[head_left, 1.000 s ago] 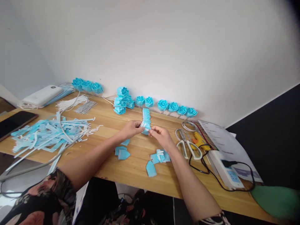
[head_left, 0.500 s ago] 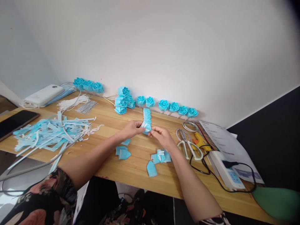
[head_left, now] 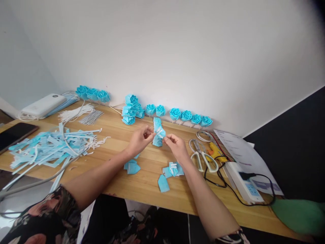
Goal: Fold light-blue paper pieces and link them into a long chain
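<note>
Fingertips of the left hand (head_left: 138, 140) and right hand (head_left: 176, 146) pinch a blue strip (head_left: 157, 124) at mid-length, holding it upright just above the table (head_left: 116, 130). It looks light, soft and floppy, best gripped at its edges. Cut pieces (head_left: 173, 169) lie below and scissors (head_left: 203, 154) lie to the right.

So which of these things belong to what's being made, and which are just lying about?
In hand: blue strip, pinched between left hand and right hand; cut blue pieces; blue flowers.
Lying about: scissors, glue gun, power strip, phone, scrap pile.
</note>
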